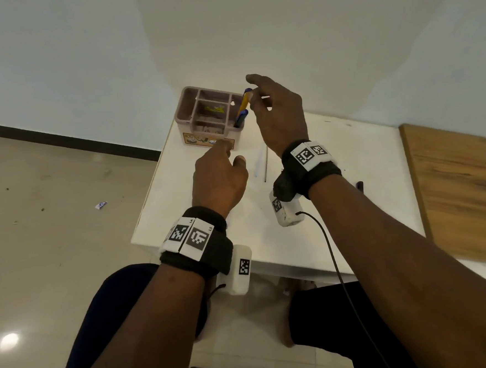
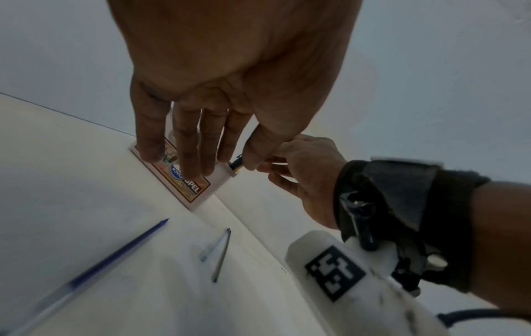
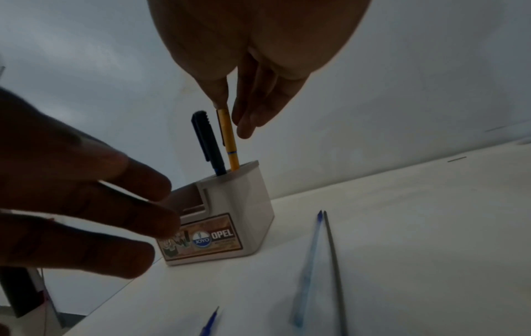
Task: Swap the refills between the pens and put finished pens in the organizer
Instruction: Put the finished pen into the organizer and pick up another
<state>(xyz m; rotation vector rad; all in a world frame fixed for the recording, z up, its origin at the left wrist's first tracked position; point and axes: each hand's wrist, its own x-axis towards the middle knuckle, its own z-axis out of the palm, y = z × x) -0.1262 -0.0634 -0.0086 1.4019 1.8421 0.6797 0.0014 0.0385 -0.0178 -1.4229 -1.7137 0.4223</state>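
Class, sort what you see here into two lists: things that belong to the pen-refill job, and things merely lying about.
Part of the job:
- organizer
- yellow pen, pinched by the right hand
- dark blue pen standing in the organizer
- clear barrel and thin refill on the table

Lying about:
- paper scrap on the floor
- wooden board

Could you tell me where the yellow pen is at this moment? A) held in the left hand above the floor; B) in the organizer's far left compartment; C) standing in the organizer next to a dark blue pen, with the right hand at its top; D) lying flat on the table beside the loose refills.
C: the yellow pen stands in the organizer beside the dark blue pen, the right hand pinching its top.
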